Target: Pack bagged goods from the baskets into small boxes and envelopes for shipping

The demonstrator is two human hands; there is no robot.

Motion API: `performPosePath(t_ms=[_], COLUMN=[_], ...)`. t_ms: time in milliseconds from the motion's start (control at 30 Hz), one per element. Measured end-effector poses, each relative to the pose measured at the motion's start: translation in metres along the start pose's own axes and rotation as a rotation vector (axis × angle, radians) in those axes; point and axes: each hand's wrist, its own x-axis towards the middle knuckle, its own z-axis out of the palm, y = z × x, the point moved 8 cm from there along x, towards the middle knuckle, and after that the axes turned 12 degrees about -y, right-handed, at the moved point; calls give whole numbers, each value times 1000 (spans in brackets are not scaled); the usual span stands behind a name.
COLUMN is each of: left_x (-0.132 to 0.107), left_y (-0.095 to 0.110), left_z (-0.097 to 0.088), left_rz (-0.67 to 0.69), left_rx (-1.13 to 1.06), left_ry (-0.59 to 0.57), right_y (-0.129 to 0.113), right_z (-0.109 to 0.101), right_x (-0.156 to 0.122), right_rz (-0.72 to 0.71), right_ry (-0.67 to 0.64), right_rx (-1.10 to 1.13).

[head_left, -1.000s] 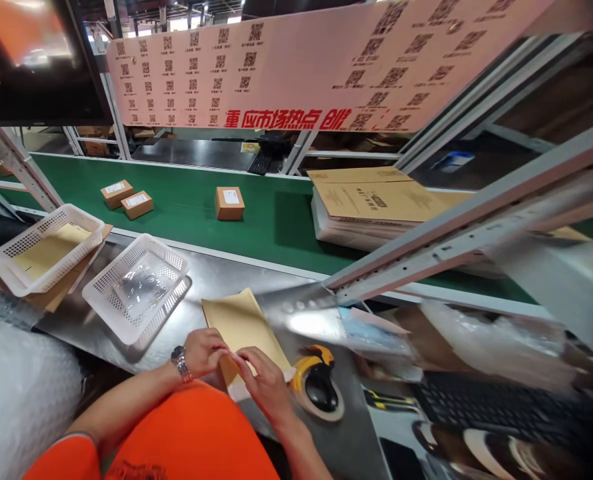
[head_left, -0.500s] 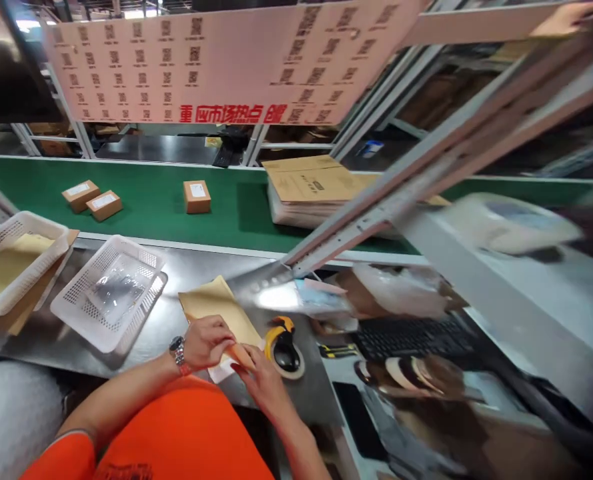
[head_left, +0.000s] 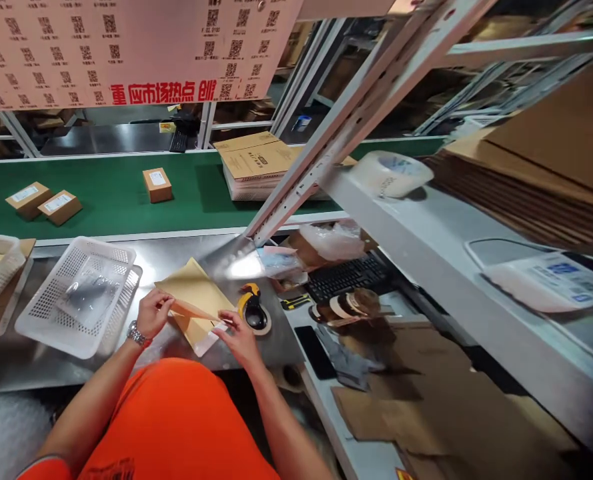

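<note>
A kraft paper envelope [head_left: 195, 277] lies aslant on the steel worktop, with a white patch [head_left: 209, 343] at its near end. Over it, a narrow orange-tan strip [head_left: 192, 309] stretches between my two hands; whether it is loose or part of the envelope I cannot tell. My left hand [head_left: 152, 313], with a watch on the wrist, pinches the strip's left end. At the other end, my right hand [head_left: 237, 337] has its fingers closed on the strip near the envelope's right edge. A yellow-and-black tape dispenser [head_left: 254, 311] stands just right of that hand.
A white perforated basket [head_left: 51, 313] holding clear plastic packs stands left. Small labelled cartons [head_left: 157, 185] and stacked flat mailers [head_left: 254, 157] rest on the green conveyor [head_left: 191, 193]. Right are a slanting metal post [head_left: 336, 113], a keyboard [head_left: 349, 275], a phone [head_left: 315, 352] and a tape roll [head_left: 392, 173].
My hands have moved apart, so more of the strip shows stretched between them. The view has swung to the right, bringing more of the shelf and stacked cardboard into sight.
</note>
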Motion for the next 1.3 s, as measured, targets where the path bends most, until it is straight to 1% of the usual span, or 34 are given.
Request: performPosePath(t_ms=[67,167,233,300,400,467,533,567,600,633,700,733,800,867,900,967,1067,1167,1300], left_x=[-5,-13,-18,-23,-30,-34,-38,-38,-37,-35,-28,-25,-20,-15,-13,-12,-14,-17,-20], left_y=[-7,-18,-26,-36,-49,-49,-34,-22,-10,2,18,22,22,12,5,-8,-18,-17,-11], left_z=[-14,-27,-32,-35,-40,-49,-57,-57,-51,-41,-10,8,38,60,67,76,74,70,69], left_rz=[-31,-73,-94,-121,-164,-149,-61,8,89,173,330,396,480,506,504,497,528,561,588], left_rx=[-7,-20,-26,-37,-27,53,215,308,393,457,516,522,520,527,537,566,599,620,647], left_ry=[59,106,126,142,147,184,248,260,239,183,9,-76,-191,-249,-267,-267,-199,-159,-172], right_y=[6,4,-5,-17,-32,-39,-45,-47,-49,-51,-55,-57,-61,-63,-63,-62,-58,-58,-66], right_z=[4,15,23,29,38,45,51,54,58,60,65,66,69,71,72,73,75,78,78], right_x=[7,17,23,28,34,38,40,41,42,42,43,42,41,38,37,35,33,32,30], right_rz=[-15,-34,-73,-119,-166,-185,-195,-199,-202,-204,-209,-213,-227,-249,-258,-268,-253,-241,-261], right_ry=[2,-64,-99,-103,-129,-168,-208,-226,-244,-261,-287,-300,-326,-345,-349,-342,-322,-306,-282], right_rx=[34,48,14,-20,-22,-12,-11,-13,-17,-23,-38,-49,-80,-108,-117,-122,-111,-118,-175])
